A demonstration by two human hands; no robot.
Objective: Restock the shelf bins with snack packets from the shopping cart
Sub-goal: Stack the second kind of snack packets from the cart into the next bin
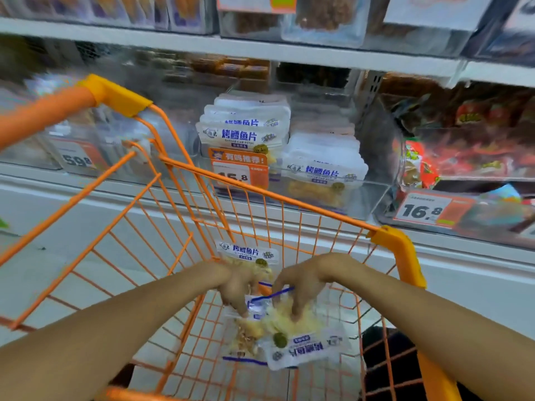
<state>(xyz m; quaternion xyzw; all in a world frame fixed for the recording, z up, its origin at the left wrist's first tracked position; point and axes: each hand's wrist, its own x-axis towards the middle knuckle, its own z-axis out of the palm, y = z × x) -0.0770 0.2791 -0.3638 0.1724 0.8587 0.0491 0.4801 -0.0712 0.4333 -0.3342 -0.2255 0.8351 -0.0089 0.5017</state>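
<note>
Both hands, left hand and right hand, pinch snack packets in the shopping cart; gather several flat, then lift clear.

1. One orange cart.
2. Two hands reaching into it: left hand, right hand.
3. At least three fish packets in the cart: one upright, one under the hands, one upside down.
4. Two packet stacks in the bin: tall, low.
5. Three readable price tags.

Head cam, down into cart (close)
</note>
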